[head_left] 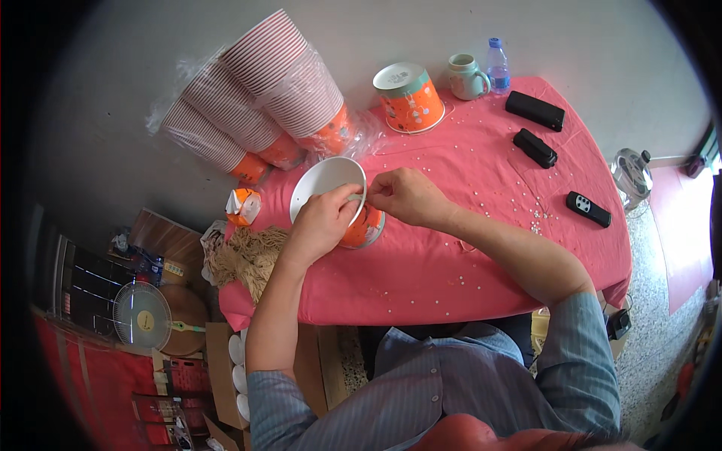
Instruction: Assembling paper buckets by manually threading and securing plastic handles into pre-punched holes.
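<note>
A paper bucket (325, 177), white inside and orange outside, lies tilted on the pink tablecloth with its mouth facing up and left. My left hand (323, 223) reaches over its mouth, fingers closed at the right rim and partly inside. Just outside that rim, my right hand (410, 197) is closed in a pinch against the bucket's side. What the right fingertips pinch is too small to make out. Beside my left forearm lies a bundle of beige cords (248, 259). Small white pieces (535, 218) are scattered over the cloth.
Tall stacks of paper buckets (278, 83) in clear plastic lean at the back left. An upturned bucket (412, 105), a mug (468, 77) and a plastic bottle (496, 68) stand along the back. Several black devices (535, 110) lie at right. An orange-white packet (243, 207) sits left.
</note>
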Demonstrator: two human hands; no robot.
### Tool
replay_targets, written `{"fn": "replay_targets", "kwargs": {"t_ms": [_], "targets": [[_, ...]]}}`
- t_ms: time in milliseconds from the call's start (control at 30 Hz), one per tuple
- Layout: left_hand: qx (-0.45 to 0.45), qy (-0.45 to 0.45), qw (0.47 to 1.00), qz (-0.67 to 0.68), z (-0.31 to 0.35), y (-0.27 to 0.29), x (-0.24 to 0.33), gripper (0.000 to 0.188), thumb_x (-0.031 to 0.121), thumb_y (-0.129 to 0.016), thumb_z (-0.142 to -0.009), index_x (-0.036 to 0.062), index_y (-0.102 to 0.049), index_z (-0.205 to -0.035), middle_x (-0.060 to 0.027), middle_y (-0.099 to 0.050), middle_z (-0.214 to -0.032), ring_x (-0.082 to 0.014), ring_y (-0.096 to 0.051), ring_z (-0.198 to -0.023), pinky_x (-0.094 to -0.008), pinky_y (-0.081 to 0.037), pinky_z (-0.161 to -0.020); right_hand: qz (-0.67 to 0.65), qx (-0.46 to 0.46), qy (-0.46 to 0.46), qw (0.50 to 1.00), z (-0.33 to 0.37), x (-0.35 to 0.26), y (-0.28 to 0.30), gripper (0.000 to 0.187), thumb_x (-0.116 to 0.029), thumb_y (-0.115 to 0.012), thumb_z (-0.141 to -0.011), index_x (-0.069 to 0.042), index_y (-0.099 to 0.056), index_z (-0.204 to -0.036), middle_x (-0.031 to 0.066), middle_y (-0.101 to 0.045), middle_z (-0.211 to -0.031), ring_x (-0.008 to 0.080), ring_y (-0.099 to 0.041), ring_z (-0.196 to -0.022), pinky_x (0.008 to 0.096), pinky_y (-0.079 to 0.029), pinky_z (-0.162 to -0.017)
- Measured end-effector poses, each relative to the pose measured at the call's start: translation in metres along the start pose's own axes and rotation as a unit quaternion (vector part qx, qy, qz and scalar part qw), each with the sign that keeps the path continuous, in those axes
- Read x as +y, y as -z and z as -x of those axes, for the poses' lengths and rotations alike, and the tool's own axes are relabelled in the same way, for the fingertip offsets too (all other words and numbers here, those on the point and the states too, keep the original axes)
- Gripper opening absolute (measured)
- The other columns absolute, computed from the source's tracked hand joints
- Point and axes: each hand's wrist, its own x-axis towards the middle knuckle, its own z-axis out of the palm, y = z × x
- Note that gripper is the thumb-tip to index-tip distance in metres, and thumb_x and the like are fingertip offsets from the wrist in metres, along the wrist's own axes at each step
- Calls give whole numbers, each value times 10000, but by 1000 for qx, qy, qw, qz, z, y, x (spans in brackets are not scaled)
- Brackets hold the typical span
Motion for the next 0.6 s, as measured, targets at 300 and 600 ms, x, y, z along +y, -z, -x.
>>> {"fn": "replay_targets", "kwargs": {"t_ms": [300,600], "targets": [[10,0,1000,14,-2,0,-11,197,208,-679,-1048,47,-768,-1120,-220,-787,-961,-414,-779,-910,-475,-598,-776,-24,-8,8,1000,1,-8,0,223,-189,-787,-966,4,-796,-1077,121,-803,-882,212,-765,-777,393,-603,-762],[246,-130,958,-71,7,17,6,116,134,-734,-1019,51,-784,-1081,-160,-785,-987,-367,-769,-897,-470,-604,-771,-79,-82,-60,992,-6,-32,30,292,-185,-799,-1008,-55,-777,-1268,46,-736,-806,111,-709,-736,310,-573,-683]]}}
